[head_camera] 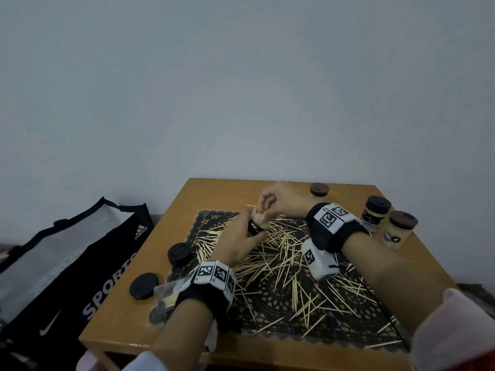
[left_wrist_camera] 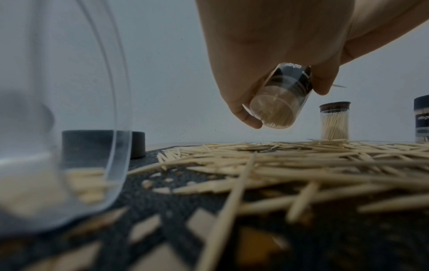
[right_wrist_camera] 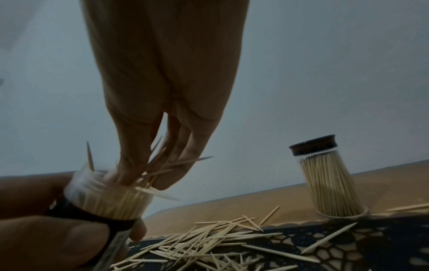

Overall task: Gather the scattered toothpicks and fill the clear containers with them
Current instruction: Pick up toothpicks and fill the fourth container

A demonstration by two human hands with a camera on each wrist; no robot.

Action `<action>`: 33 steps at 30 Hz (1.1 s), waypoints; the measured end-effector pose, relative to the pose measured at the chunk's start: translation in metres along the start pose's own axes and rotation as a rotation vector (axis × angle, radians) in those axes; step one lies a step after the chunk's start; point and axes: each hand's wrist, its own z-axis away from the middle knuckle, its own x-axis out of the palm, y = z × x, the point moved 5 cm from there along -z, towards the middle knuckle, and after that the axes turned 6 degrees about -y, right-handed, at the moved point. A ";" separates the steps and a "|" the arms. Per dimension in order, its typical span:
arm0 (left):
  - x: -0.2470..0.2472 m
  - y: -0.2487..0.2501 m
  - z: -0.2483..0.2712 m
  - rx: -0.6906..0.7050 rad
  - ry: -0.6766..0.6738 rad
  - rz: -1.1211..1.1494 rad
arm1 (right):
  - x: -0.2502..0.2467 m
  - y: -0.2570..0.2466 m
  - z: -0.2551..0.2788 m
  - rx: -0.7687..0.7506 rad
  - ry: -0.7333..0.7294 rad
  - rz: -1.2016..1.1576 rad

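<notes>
Wooden toothpicks (head_camera: 281, 253) lie scattered over a black lace mat (head_camera: 270, 303) on the table (head_camera: 176, 210). Above them the left hand (head_camera: 238, 242) grips a clear jar (right_wrist_camera: 109, 198) with a black band, held off the table and tilted. The right hand (head_camera: 276, 202) pinches a small bunch of toothpicks with fingertips (right_wrist_camera: 130, 176) at the jar's open mouth. Three capped, filled jars (head_camera: 375, 212) stand at the far right edge, and two loose black lids (head_camera: 179, 253) sit left of the mat.

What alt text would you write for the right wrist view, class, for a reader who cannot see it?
The right hand pushes a pinched bunch of toothpicks into the open mouth of a clear container gripped by the left hand. More toothpicks lie scattered on a black lace mat, and a capped, full container stands behind on the wooden table.
</notes>
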 end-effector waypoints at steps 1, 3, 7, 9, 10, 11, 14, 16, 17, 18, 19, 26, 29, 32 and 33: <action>-0.001 0.001 0.000 0.002 0.005 0.000 | 0.000 0.000 0.000 -0.007 0.008 0.007; -0.001 0.003 0.001 0.003 0.007 0.014 | -0.001 0.001 0.001 -0.027 0.044 0.006; -0.001 0.005 0.002 0.007 0.000 0.026 | -0.002 0.002 0.005 -0.051 0.069 -0.009; -0.003 0.006 0.003 0.007 0.017 0.022 | -0.002 0.005 0.007 -0.042 0.052 -0.023; -0.003 0.006 0.003 0.008 0.028 0.021 | -0.003 0.006 0.008 -0.040 0.045 -0.036; -0.004 0.006 0.003 0.009 0.038 0.018 | -0.003 0.007 0.009 -0.043 0.039 -0.059; -0.006 0.007 0.003 0.010 0.057 0.006 | -0.004 0.010 0.013 -0.031 0.039 -0.175; -0.007 0.006 0.003 0.005 0.067 0.006 | -0.006 0.012 0.017 0.003 0.017 -0.215; -0.008 0.006 0.003 0.003 0.070 0.004 | -0.005 0.013 0.020 0.017 -0.009 -0.222; -0.008 0.006 0.003 0.001 0.075 0.001 | -0.004 0.014 0.022 0.027 -0.039 -0.231; -0.008 0.005 0.003 0.001 0.078 -0.003 | -0.002 0.014 0.024 0.033 -0.064 -0.237; -0.007 0.006 0.003 0.004 0.062 0.003 | -0.002 0.012 0.019 0.002 0.041 -0.215; -0.004 0.005 0.002 0.014 0.030 0.014 | -0.007 0.009 0.015 -0.032 0.078 -0.182; 0.000 0.005 0.001 0.020 -0.029 0.031 | -0.009 0.007 0.011 -0.034 0.065 -0.100; 0.000 0.006 0.001 0.021 -0.041 0.036 | -0.008 0.005 0.010 -0.035 0.060 -0.075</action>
